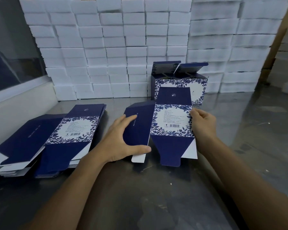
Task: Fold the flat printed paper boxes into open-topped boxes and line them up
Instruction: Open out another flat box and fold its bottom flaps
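**Two boxes standing, a third being opened**

One stack of flat blanks lies at the lower left of the frame on the steel table, fanned a little so each top sheet can be slid off; how many sheets it holds cannot be counted.

Just right of it, at the centre of the frame, the left hand grips the dark blue side panel of a single flat box. Its fingers lie spread over the panel's face and the thumb hooks under the near edge, which looks like a hold meant to swing that panel up and square the sleeve.

The floral panel with the barcode faces up between the hands, with one blue flap pointing away and another pointing toward the person.

On the right of centre, the right hand pinches the floral panel's right edge, fingers curled tight against the thumb, probably to anchor the sheet while the other side is pushed.

Above this, two folded boxes stand side by side, touching, tops open and lid flaps upright. They back against the wall of white foam blocks, which likely keeps the row straight.

By my reckoning the job is early: two made, one in hand.
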Motion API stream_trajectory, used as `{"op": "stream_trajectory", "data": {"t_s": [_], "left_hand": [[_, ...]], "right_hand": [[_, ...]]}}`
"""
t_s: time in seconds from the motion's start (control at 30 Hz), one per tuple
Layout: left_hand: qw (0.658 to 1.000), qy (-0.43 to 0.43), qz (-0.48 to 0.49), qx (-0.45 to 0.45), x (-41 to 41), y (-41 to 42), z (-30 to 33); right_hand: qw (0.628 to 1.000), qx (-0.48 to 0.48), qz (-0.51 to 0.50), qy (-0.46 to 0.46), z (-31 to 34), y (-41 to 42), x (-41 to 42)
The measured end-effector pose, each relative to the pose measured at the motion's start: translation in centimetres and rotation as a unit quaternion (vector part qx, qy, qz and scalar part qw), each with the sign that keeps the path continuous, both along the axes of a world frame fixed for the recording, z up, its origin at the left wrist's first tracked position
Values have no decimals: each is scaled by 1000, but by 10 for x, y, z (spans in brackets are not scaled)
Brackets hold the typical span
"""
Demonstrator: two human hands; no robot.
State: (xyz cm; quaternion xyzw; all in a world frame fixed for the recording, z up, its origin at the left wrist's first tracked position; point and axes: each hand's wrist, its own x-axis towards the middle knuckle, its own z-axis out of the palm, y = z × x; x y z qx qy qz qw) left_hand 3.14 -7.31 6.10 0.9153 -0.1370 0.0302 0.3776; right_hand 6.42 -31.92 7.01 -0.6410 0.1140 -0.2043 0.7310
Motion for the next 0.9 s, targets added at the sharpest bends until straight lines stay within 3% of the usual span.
{"op": "stream_trajectory", "data": {"t_s": [0.1, 0.23, 0.43, 0.6, 0.7, 0.8, 0.9], "left_hand": [[1000, 2, -7, 12, -1, -4, -1], [999, -5, -3, -45, 2, -9, -1], [959, 27, -3, -282, 3, -14, 8], [927, 66, 35, -367, -1, -15, 15], [883, 95, 52, -457, 0, -14, 18], [855, 95, 7, -509, -2, -16, 21], [838, 81, 56, -537, -2, -21, 23]], "right_hand": [[1000, 16, -15, 0, 0, 0, 2], [999, 39, 0, -8, -1, 0, 4], [995, 9, 93, -29, 2, 4, 2], [978, -125, 121, -116, 5, 20, -13], [959, -217, 115, -146, 4, 28, -19], [938, -268, 145, -165, 2, 36, -23], [914, -304, 186, -193, 2, 41, -28]]}}
